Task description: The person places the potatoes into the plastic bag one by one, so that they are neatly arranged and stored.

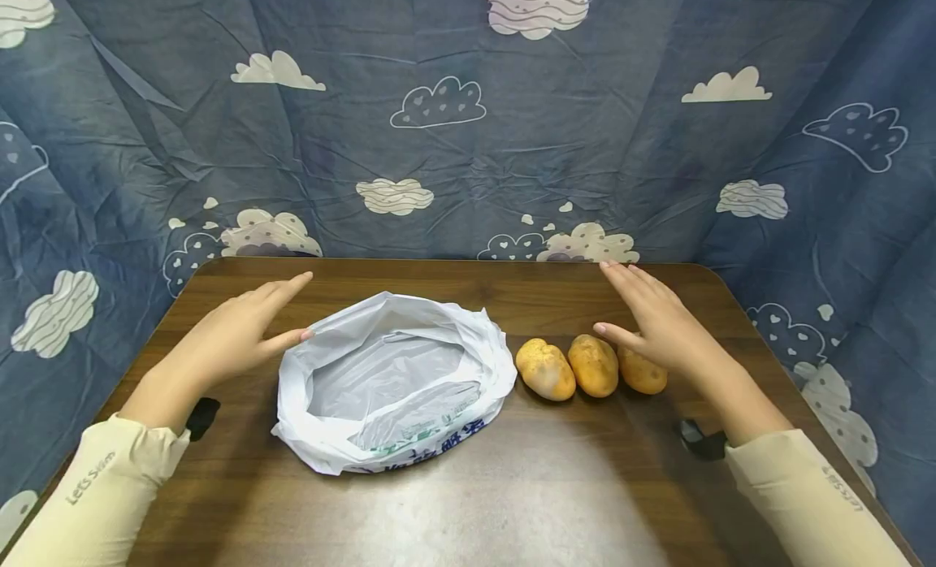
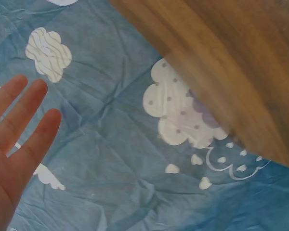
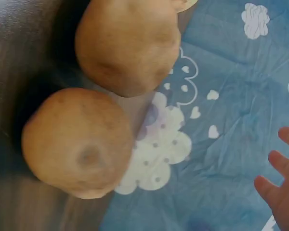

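Observation:
A white plastic bag lies on the wooden table with its mouth spread wide, facing up; dark blue and green print shows on its near side. My left hand is held at the bag's left, fingers straight, thumb tip overlapping the rim in the head view. To the right of the bag, three yellow-brown potatoes sit in a row: a left one, a middle one and a right one. Over the right potato, partly covering it, my right hand holds nothing, its fingers extended. Two potatoes loom large in the right wrist view.
The brown wooden table has rounded far corners. A blue cloth with a cloud pattern hangs behind it and along both sides. Black wrist straps show under the forearms.

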`<state>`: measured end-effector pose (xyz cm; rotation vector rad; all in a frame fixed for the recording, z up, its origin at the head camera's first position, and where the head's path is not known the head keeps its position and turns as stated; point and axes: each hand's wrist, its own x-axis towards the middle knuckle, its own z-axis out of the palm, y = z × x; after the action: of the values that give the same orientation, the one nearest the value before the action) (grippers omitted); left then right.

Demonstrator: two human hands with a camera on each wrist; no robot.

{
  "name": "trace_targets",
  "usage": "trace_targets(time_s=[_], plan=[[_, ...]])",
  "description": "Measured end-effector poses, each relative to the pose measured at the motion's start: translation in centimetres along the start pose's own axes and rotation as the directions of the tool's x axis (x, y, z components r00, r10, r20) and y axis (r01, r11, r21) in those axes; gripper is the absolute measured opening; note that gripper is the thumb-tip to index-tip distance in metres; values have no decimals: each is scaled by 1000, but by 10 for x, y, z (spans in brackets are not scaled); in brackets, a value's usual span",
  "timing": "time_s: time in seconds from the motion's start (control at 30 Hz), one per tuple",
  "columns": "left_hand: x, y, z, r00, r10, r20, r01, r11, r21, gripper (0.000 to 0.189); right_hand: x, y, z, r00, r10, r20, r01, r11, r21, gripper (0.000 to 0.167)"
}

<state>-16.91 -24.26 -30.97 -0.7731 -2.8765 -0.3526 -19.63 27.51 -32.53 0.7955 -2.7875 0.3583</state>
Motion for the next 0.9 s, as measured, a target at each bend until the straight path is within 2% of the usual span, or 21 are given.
trace_targets(time_s=[0.27,0.4,0.6,0.73,0.9], plan=[[-18,-8,16,998,-56,-12,55,993,-106,70,-13,13,10,997,72,-40,-68,993,102,79],[-26,-11,25,996,-86,-3,84,982,-169,69,-21,19,17,993,105,-50,-97,986,135,79],[-38,-14,38,995,-100,1,96,959,-266,68,-33,28,28,988,143,-67,-128,973,192,81],[-44,-16,46,996,-91,-4,83,919,-385,67,-42,33,37,978,195,-68,-172,953,250,81],[-49,-18,57,995,-97,4,84,840,-536,66,-55,38,48,960,277,-47,-251,920,302,79]])
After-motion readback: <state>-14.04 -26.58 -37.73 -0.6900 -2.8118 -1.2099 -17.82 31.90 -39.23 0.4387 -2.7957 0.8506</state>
